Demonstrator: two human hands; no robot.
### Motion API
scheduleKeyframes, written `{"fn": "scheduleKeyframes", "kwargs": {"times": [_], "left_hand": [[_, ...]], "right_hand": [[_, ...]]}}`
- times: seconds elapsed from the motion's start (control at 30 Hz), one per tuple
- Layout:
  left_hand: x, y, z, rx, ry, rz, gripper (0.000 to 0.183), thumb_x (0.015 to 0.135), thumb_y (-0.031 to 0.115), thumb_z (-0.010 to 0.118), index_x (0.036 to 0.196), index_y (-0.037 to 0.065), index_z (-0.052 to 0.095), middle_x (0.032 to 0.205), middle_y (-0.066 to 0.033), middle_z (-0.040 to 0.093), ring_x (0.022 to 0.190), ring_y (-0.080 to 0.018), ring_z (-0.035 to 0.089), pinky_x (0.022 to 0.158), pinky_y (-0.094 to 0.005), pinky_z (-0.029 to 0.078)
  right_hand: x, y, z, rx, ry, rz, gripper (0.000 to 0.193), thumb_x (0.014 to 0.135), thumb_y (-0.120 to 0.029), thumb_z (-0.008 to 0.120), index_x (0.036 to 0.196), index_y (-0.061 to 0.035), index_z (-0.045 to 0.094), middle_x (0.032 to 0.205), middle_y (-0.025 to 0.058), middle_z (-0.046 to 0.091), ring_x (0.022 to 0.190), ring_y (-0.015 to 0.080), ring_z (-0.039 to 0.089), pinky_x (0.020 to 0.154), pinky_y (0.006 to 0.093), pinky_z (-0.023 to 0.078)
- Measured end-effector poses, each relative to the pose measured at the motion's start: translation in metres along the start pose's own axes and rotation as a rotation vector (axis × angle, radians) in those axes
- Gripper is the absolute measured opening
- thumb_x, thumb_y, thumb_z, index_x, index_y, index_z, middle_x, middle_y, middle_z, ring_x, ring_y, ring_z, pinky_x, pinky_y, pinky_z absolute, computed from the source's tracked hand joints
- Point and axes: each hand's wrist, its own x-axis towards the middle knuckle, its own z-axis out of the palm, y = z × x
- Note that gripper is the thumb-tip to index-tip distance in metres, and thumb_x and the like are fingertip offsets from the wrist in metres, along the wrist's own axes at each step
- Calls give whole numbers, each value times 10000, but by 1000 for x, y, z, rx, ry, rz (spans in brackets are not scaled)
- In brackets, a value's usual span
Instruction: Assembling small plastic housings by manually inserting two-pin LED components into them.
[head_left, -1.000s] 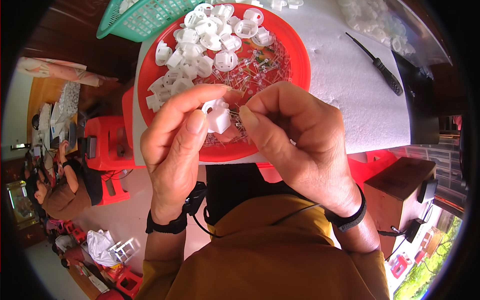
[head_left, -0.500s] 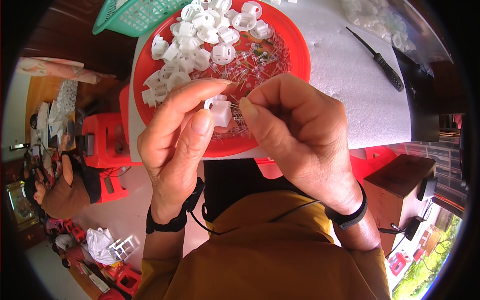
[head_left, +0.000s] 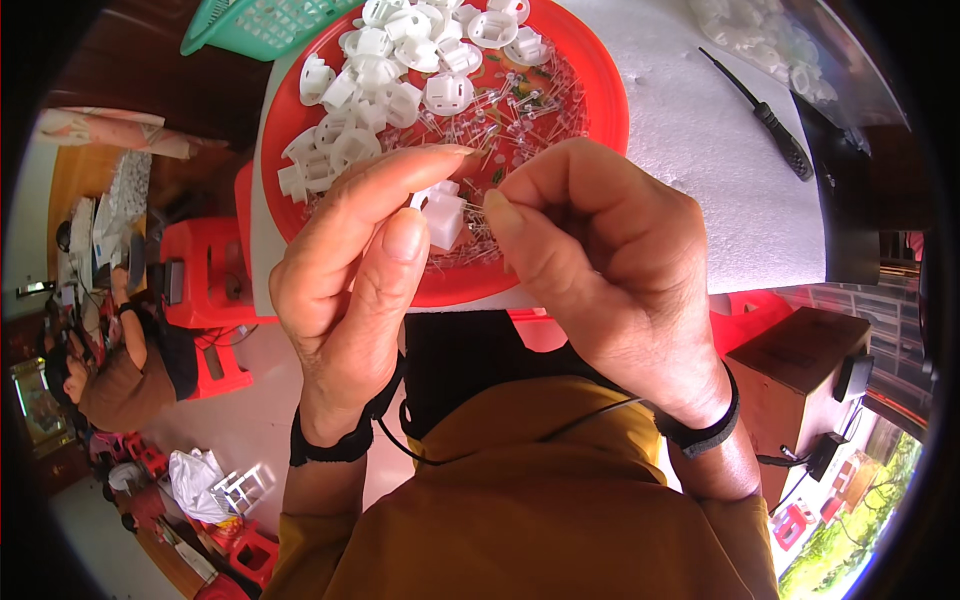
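My left hand [head_left: 345,270] pinches a small white plastic housing [head_left: 446,222] between thumb and fingers, above the near part of a round red tray [head_left: 612,110]. Thin metal legs of an LED [head_left: 474,208] run from the side of the housing to my right fingertips. The thumb and forefinger of my right hand [head_left: 610,260] are pressed together on those legs; its other fingers curl in. The LED's head is hidden from view. More white housings [head_left: 375,70] are heaped at the tray's far left, and loose clear LEDs [head_left: 520,105] are scattered over its middle and right.
A green basket [head_left: 265,25] stands beyond the tray. On the white foam-topped table [head_left: 690,170] lies a black screwdriver [head_left: 765,125], with a clear plastic bag [head_left: 765,45] of white parts behind it. Red stools [head_left: 205,270] and another person [head_left: 130,380] are at left; a brown box [head_left: 795,350] is at right.
My right hand has moved slightly to the right and up, its pinch still on the legs. My left hand keeps its hold on the housing, almost in the same place. The view has shifted a little.
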Motion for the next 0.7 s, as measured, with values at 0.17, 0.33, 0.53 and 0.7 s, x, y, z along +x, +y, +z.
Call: {"fn": "scheduleKeyframes", "kwargs": {"times": [0.17, 0.33, 0.53, 0.7], "left_hand": [[1, -1, 5, 33, 63, 59, 299, 948, 85, 469, 1168, -90, 573, 1154, -186, 617, 1024, -205, 566, 902, -308, 419], [1, -4, 7, 14, 110, 112, 243, 939, 60, 505, 1120, -55, 620, 1099, -137, 651, 920, -136, 587, 798, -246, 455], [1, -3, 5, 45, 117, 132, 243, 937, 60, 507, 1117, -59, 618, 1095, -137, 651, 930, -139, 589, 794, -239, 450], [0, -4, 7, -15, 113, 83, 247, 938, 60, 508, 1123, -62, 616, 1097, -135, 649, 926, -130, 586, 784, -231, 449]], "right_hand": [[-1, 1, 0, -7, -15, -6, 40, 893, 5, 599, 874, 29, 572, 719, -15, 564, 635, 15, 486, 541, 176, 403], [-2, 4, 0, -52, -13, -45, 40, 891, 6, 599, 870, 27, 573, 710, -18, 563, 629, 13, 481, 537, 175, 399], [-1, 6, -1, -74, -6, -60, 43, 890, 8, 600, 863, 23, 571, 696, -29, 548, 618, 5, 461, 523, 174, 378], [-2, 5, 0, -42, -1, -43, 47, 890, 8, 599, 859, 22, 568, 690, -32, 541, 616, 3, 454, 518, 173, 370]]}}
